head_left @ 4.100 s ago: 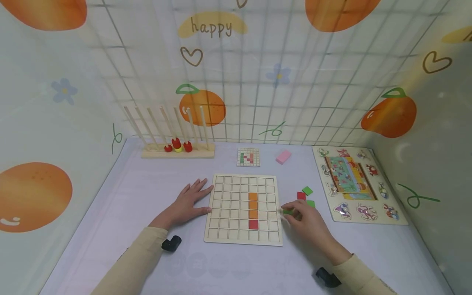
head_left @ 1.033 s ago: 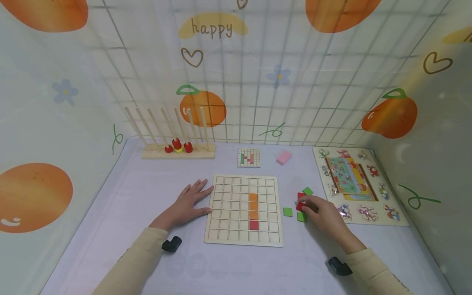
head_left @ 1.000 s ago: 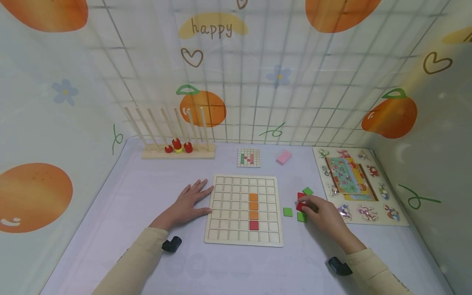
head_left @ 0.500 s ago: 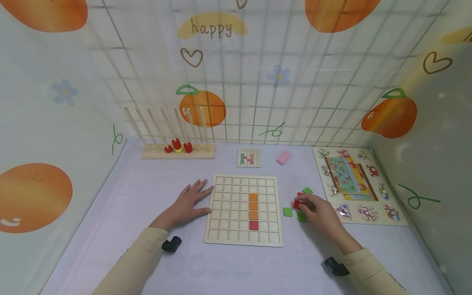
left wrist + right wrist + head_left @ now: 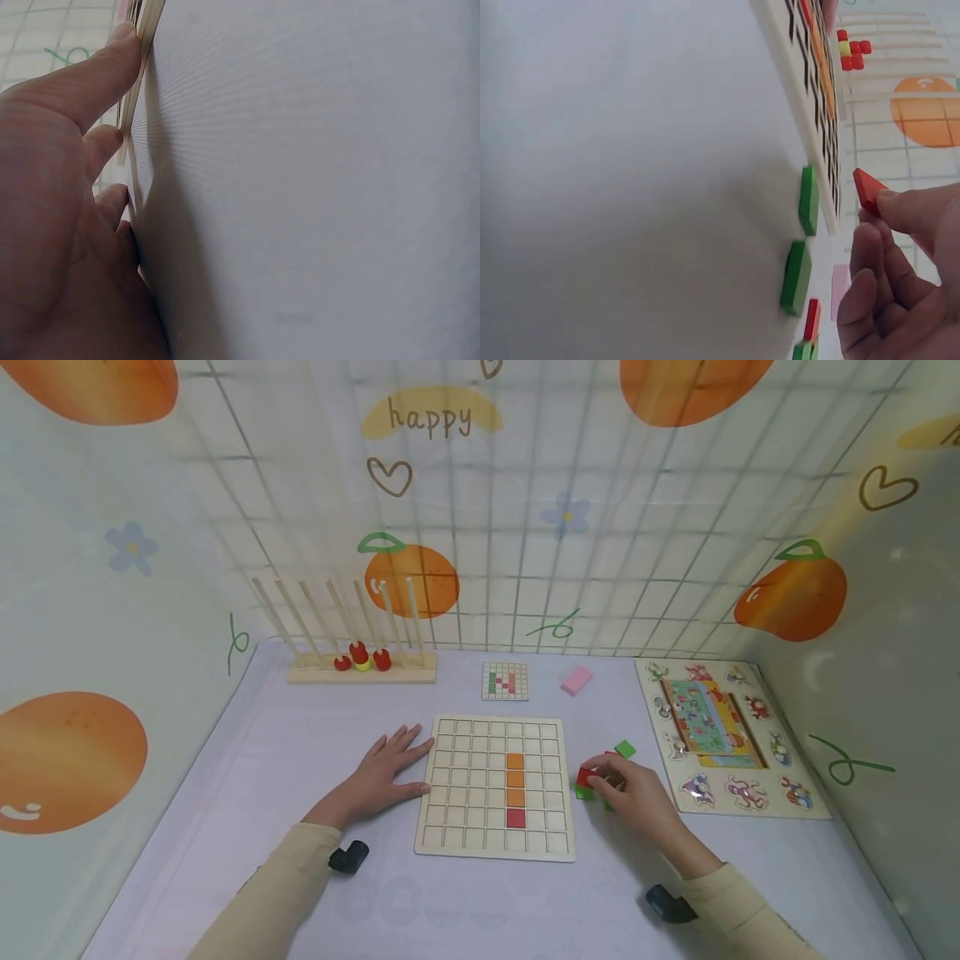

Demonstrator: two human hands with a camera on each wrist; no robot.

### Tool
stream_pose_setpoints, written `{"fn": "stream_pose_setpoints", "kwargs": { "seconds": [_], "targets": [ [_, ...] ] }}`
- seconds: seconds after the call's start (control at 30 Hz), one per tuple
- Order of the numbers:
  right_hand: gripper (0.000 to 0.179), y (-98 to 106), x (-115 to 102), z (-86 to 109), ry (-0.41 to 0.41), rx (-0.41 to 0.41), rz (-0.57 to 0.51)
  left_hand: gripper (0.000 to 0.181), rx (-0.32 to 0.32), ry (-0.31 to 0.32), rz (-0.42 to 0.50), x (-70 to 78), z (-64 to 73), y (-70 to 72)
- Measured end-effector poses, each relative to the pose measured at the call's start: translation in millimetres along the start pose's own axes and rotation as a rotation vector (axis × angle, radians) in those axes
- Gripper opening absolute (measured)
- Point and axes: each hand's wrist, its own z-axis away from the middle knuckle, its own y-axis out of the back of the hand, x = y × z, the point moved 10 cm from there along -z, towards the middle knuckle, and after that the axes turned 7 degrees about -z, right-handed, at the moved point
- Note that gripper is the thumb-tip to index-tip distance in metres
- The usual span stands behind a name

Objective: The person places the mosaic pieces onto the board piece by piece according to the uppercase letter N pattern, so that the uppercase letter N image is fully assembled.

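A wooden grid board (image 5: 465, 785) lies in the middle of the table, with a column of orange tiles (image 5: 515, 779) and a red tile (image 5: 516, 818) in its cells. My left hand (image 5: 381, 777) is spread flat at the board's left side, thumb and fingertips touching its edge. Between thumb and finger, my right hand (image 5: 633, 793) pinches a red square tile (image 5: 868, 191), raised above the table just right of the board. Below it lie green tiles (image 5: 808, 201), partly hidden by the hand in the head view. Another red tile (image 5: 812, 319) lies farther back, near a green tile (image 5: 625, 749).
Behind the board are a small pattern card (image 5: 506, 681) and a pink block (image 5: 577, 680). A wooden peg stand (image 5: 362, 672) with red and yellow beads stands at the back left. At right lies an animal puzzle board (image 5: 720, 789).
My right hand has picked up a red tile from the group at right and moved it left toward the board. Earlier, it set a green tile beside the board. My left hand has stayed put.
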Motion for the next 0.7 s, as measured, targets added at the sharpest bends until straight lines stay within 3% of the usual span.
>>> {"fn": "stream_pose_setpoints", "kwargs": {
  "seconds": [0.3,0.7],
  "targets": [
    [0.019,-24.4,-8.5,-0.7,-0.014,-0.054,-0.033,0.082,0.002,-0.002,0.002,1.6,0.9,1.8],
    [0.019,-56.2,-33.4,-0.5,0.041,-0.100,-0.090,0.083,-0.003,0.004,-0.006,-1.7,-0.4,-0.3]
  ]
}}
